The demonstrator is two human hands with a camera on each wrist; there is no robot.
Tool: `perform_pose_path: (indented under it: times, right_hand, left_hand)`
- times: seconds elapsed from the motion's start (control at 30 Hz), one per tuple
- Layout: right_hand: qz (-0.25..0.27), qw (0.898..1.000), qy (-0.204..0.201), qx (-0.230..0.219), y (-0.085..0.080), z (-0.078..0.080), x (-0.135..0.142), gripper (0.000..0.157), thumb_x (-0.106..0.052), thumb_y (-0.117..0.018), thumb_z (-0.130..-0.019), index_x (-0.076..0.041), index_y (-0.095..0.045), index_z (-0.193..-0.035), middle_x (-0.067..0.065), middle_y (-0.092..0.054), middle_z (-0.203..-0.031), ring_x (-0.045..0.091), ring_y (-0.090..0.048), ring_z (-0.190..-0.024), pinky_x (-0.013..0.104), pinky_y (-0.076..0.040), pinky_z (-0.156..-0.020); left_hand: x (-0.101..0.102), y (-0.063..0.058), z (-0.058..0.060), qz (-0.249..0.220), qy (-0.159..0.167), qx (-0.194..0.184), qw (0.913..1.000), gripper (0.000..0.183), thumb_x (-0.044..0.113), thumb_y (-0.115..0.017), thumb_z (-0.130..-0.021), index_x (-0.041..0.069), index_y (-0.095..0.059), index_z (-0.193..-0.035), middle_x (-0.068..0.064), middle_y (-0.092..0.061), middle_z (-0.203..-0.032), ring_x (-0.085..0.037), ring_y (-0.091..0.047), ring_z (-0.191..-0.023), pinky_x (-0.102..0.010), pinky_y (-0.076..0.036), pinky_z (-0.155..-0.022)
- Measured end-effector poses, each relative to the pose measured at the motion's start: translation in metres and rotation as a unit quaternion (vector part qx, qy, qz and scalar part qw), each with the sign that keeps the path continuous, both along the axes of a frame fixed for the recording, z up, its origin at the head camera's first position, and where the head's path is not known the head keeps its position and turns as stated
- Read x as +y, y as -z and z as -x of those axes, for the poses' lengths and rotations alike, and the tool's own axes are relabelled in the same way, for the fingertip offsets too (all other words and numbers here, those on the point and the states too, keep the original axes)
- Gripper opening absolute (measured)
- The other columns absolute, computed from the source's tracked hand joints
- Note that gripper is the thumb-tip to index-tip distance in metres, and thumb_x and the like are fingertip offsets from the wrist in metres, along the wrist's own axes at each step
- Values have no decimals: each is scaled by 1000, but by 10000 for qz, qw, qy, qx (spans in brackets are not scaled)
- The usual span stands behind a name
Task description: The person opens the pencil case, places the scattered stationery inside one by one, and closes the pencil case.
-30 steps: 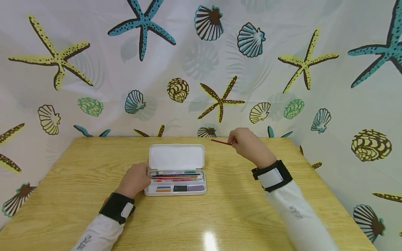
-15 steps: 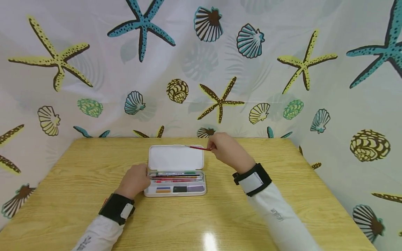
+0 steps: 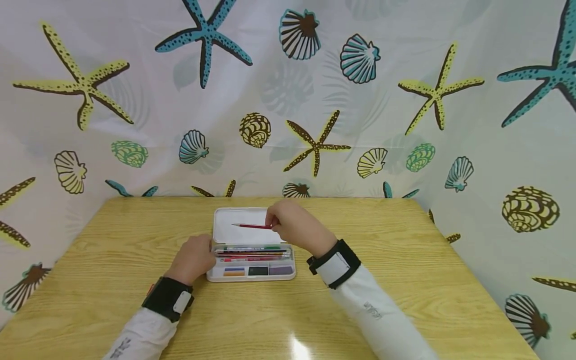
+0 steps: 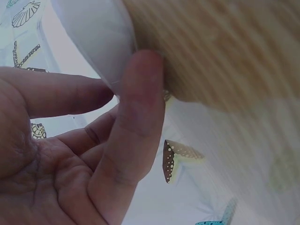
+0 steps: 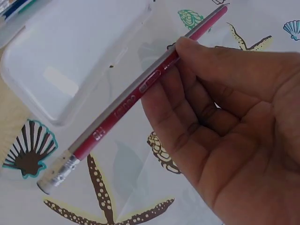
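Note:
A white pencil case (image 3: 213, 276) lies with its lid (image 3: 226, 219) raised at the back. My left hand (image 3: 192, 259) grips its left side; in the left wrist view thumb and finger pinch the white case edge (image 4: 101, 37). Above the lid, my right hand (image 3: 299, 227) pinches a red pencil (image 3: 253, 226) between thumb and fingers. Its sharpened tip points left in the head view. The right wrist view shows the pencil's eraser end (image 5: 54, 176) with a metal band. Several pencils (image 3: 252, 254) lie in the case's long back compartment.
The case's front compartments hold a blue-and-orange block (image 3: 234, 272), a black block (image 3: 258, 270) and a purple block (image 3: 280, 270). Beneath is a wooden table (image 3: 382, 240). A cloth (image 3: 270, 100) printed with starfish and shells hangs behind and along the sides.
My right hand has carried the red pencil leftward and a little down, from right of the case to over its lid. The left hand and the case stay in place.

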State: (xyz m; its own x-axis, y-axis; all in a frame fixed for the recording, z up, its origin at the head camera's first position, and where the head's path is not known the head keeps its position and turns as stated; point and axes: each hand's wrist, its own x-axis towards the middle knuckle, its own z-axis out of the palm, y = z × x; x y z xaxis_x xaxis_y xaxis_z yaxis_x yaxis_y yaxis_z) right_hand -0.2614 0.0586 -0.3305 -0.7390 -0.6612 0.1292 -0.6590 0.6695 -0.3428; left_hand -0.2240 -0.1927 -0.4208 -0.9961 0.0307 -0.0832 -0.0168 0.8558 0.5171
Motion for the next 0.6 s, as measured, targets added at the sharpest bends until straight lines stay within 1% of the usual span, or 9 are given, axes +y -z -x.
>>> perform_pose_path:
  times: [0.13,0.27,0.37,0.6]
  right_hand:
    - [27,9996,-152,-235,11,1,-12,10,1,-68,-96,-7,-73,-98,1,-67,-89,13,-60,-79,27,-51,-73]
    - [115,9991,-218,-336,23,1,-22,11,2,-69,-95,-9,-74,-97,0,-67,-87,11,-59,-77,24,-50,-71]
    - [183,9989,-266,-344,29,0,-29,12,2,-70,-93,-9,-74,-96,0,-68,-88,11,-59,-77,23,-50,-71]
    - [177,9987,-354,-316,43,0,-38,11,1,-72,-92,-9,-75,-95,0,-70,-89,8,-60,-78,20,-49,-72]
  left_hand:
    - [1,1,0,21,-62,-72,10000,4,-2,-60,-88,-4,-58,-91,-12,-55,-79,-24,-55,-66,-32,-41,-56]
    - [1,2,1,-1,-93,-123,9999,9,-2,-60,-89,-6,-61,-97,-12,-58,-82,-24,-56,-68,-32,-42,-56]
    - [1,2,2,-8,-94,-117,9999,14,-2,-61,-89,-8,-62,-101,-13,-59,-83,-24,-56,-67,-32,-42,-56]
    - [-1,4,4,16,-13,7,10000,15,-2,-62,-87,-9,-63,-101,-13,-59,-82,-24,-56,-66,-32,-42,-56]
